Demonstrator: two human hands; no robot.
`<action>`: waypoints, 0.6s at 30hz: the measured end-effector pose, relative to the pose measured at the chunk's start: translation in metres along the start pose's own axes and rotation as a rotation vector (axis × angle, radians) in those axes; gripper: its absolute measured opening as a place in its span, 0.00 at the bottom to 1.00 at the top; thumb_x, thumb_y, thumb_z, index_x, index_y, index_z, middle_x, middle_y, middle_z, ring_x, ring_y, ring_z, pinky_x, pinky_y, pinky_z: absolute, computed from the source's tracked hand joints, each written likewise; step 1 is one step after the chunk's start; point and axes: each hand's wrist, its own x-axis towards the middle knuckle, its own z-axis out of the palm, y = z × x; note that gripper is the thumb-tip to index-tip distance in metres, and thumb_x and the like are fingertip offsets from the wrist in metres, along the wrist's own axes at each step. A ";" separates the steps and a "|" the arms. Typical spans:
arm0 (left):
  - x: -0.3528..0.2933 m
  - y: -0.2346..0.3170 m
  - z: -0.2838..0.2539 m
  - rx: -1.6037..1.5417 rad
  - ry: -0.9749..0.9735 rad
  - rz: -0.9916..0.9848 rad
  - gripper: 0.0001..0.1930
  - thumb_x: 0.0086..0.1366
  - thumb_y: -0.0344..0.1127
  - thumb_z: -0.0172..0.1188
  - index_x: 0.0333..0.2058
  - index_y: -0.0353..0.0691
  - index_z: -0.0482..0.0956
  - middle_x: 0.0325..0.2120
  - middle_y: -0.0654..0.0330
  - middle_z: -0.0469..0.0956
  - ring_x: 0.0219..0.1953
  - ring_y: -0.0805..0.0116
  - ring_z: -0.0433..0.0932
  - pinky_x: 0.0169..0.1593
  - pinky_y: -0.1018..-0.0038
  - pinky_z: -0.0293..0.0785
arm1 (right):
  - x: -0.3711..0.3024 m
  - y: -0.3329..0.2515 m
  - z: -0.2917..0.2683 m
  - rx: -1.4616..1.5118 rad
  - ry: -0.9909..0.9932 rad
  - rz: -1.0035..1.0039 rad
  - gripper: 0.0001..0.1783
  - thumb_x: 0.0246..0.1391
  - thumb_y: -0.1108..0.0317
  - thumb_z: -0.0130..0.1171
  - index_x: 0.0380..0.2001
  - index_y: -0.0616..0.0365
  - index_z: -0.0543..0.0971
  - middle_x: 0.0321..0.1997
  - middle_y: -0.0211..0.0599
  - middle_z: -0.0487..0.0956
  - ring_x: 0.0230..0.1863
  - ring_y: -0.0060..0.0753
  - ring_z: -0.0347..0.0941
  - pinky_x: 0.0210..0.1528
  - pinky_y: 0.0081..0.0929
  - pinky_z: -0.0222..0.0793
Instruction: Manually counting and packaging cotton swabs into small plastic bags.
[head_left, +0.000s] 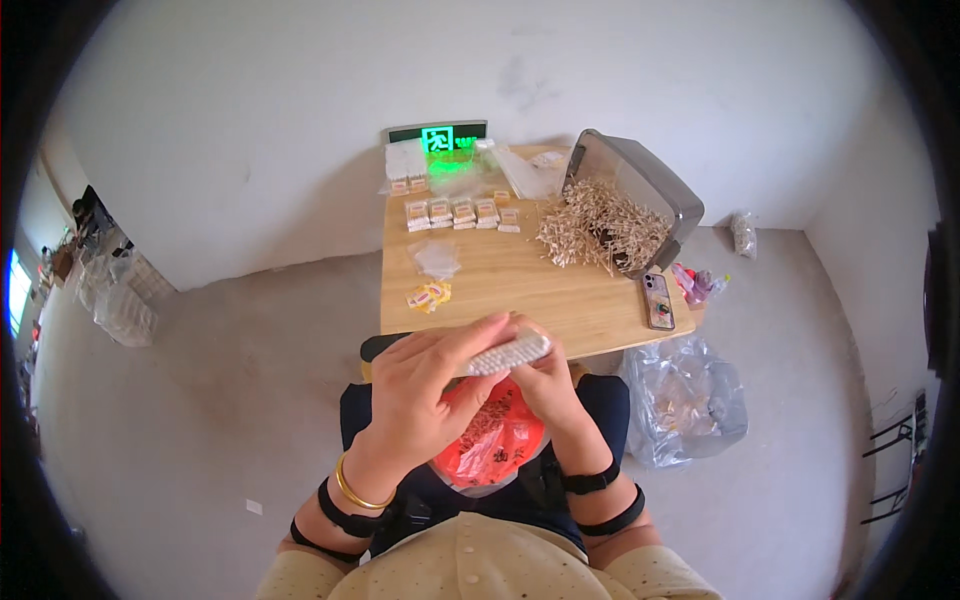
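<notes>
- Head view: both hands meet just in front of the near edge of the wooden surface point(520, 285), above the person's lap.
- The left hand point(425, 385) has its grip clamped on a flat, pale packet of small pieces point(510, 353), thumb under it and fingers curled over the top; a gold bangle point(355, 492) and black straps sit on that wrist.
- The right hand point(545, 385) has its grip closed on the same packet from below and behind, fingers wrapped on its right end.
- The packet lies almost level, tilted slightly up to the right, held in the air between the two hands and not touching the surface.
- Just beneath the hands, on the lap, lies a red plastic bag point(492, 435) holding small light pieces.
- On the surface, a grey plastic bin point(645, 185) is tipped on its side at the far right, and a heap of thin pale sticks point(600, 230) spills from its mouth.
- A row of small filled packets point(460, 212) lies near the far edge, left of the heap.
- A clear empty bag point(437, 257) and a small yellow-and-pink packet point(430, 295) lie nearer the person, on the left part.
- A phone point(658, 300) lies flat near the right edge.
- A green lit sign point(438, 138) stands against the wall beyond the surface.
- On the floor at the right, a large clear plastic bag point(685, 400) sits beside the surface.
</notes>
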 end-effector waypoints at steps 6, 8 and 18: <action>-0.018 -0.033 0.008 -0.244 0.011 -0.475 0.25 0.66 0.34 0.70 0.59 0.36 0.74 0.45 0.55 0.85 0.41 0.68 0.85 0.47 0.72 0.80 | 0.006 0.006 -0.041 -0.225 0.060 0.106 0.09 0.58 0.77 0.59 0.42 0.63 0.82 0.40 0.34 0.82 0.47 0.28 0.78 0.53 0.27 0.71; -0.033 -0.053 0.016 -0.363 -0.058 -0.560 0.28 0.69 0.39 0.67 0.63 0.37 0.69 0.50 0.53 0.81 0.47 0.70 0.82 0.50 0.72 0.79 | 0.007 -0.002 -0.040 -0.534 0.031 0.076 0.09 0.57 0.75 0.60 0.41 0.63 0.81 0.38 0.38 0.82 0.44 0.31 0.79 0.49 0.29 0.73; -0.080 -0.105 0.061 -0.363 -0.364 -0.881 0.12 0.68 0.33 0.67 0.44 0.31 0.81 0.34 0.62 0.85 0.35 0.76 0.83 0.40 0.77 0.78 | 0.021 0.047 -0.060 -0.631 -0.061 0.173 0.10 0.61 0.68 0.62 0.41 0.64 0.79 0.37 0.43 0.82 0.40 0.34 0.80 0.43 0.32 0.75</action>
